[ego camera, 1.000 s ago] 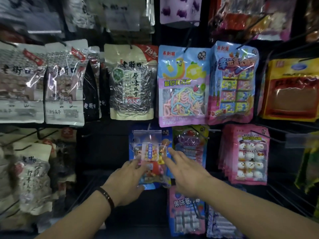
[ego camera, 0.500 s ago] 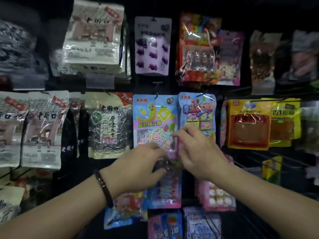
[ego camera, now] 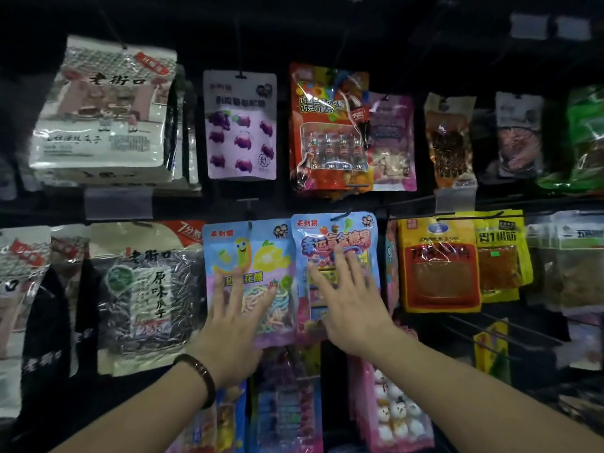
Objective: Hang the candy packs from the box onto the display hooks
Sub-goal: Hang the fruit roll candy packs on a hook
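Note:
Two candy packs hang side by side on hooks in the middle row of a dark display wall. My left hand (ego camera: 237,325), with a dark bracelet at the wrist, lies flat with spread fingers on the blue pack of pastel sour strips (ego camera: 250,253). My right hand (ego camera: 346,295) rests with straight, spread fingers on the blue and pink pack of boxed candies (ego camera: 333,233). Neither hand holds a pack. The box is not in view.
Above hang a purple gummy pack (ego camera: 240,125) and a red chocolate pack (ego camera: 328,125). Sunflower seed bags (ego camera: 147,289) fill the left, yellow spicy strip packs (ego camera: 439,263) the right. Below are a pink snowman candy pack (ego camera: 397,413) and bare metal hooks (ego camera: 490,335).
The view has tilted up from the lower row. My hands left the small candy pack below, rose to the middle row, and their fingers spread flat on the two packs.

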Available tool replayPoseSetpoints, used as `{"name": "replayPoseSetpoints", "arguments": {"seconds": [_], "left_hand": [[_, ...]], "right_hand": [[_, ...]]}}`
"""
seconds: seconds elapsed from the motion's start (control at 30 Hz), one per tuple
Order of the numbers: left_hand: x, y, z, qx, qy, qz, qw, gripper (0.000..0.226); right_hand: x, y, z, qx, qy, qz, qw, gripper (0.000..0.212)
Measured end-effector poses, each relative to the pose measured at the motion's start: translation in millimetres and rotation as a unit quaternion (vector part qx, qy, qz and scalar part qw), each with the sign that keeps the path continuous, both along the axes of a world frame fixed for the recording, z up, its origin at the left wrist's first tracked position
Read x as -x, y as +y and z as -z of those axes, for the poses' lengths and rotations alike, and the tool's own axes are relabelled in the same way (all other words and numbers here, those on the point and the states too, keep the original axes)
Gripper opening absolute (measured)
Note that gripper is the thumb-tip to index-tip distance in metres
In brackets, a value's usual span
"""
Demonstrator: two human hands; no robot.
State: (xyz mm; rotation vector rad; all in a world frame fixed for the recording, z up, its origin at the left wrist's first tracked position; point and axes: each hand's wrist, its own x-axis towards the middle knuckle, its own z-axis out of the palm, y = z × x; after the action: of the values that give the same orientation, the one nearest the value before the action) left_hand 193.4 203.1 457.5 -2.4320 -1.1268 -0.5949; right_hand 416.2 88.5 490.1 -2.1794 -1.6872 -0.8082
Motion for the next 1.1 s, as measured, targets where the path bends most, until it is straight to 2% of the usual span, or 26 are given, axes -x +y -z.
{"name": "replayPoseSetpoints", "arguments": {"seconds": [0.2, 0.43, 0.57, 0.67, 0.8, 0.93, 1.0, 1.1], "left_hand": [[-3, 17, 4, -0.005, 0.006, -0.01, 1.0, 0.108], [-9, 19, 7, -0.014, 0.009, -0.02, 1.0, 0.113], [-23, 15, 9, -0.025, 0.016, -0.029, 0.999, 0.1], [-37, 15, 12, -0.032, -0.006, -0.052, 0.998, 0.102], [-39, 13, 14, -0.047, -0.009, -0.073, 0.996, 0.104], [-28, -6, 5, 0.004, -0.016, -0.066, 0.998, 0.104], [-19, -21, -1, 0.024, -0.03, -0.05, 0.998, 0.097], [-1, -52, -7, 0.072, -0.076, -0.01, 0.994, 0.078]], "right_hand": [[-6, 45, 2, 0.012, 0.014, 0.02, 1.0, 0.095], [-24, 77, 0, 0.032, 0.051, 0.032, 0.998, 0.103], [-19, 85, -10, 0.056, 0.076, 0.042, 0.995, 0.102], [-11, 88, -16, 0.06, 0.087, 0.037, 0.994, 0.105], [-6, 74, -21, 0.062, 0.106, 0.022, 0.992, 0.101], [-1, 42, -21, 0.079, 0.096, 0.01, 0.992, 0.097], [3, 23, -20, 0.082, 0.089, 0.001, 0.993, 0.093], [16, -13, -12, 0.063, 0.113, -0.04, 0.991, 0.076]]}}
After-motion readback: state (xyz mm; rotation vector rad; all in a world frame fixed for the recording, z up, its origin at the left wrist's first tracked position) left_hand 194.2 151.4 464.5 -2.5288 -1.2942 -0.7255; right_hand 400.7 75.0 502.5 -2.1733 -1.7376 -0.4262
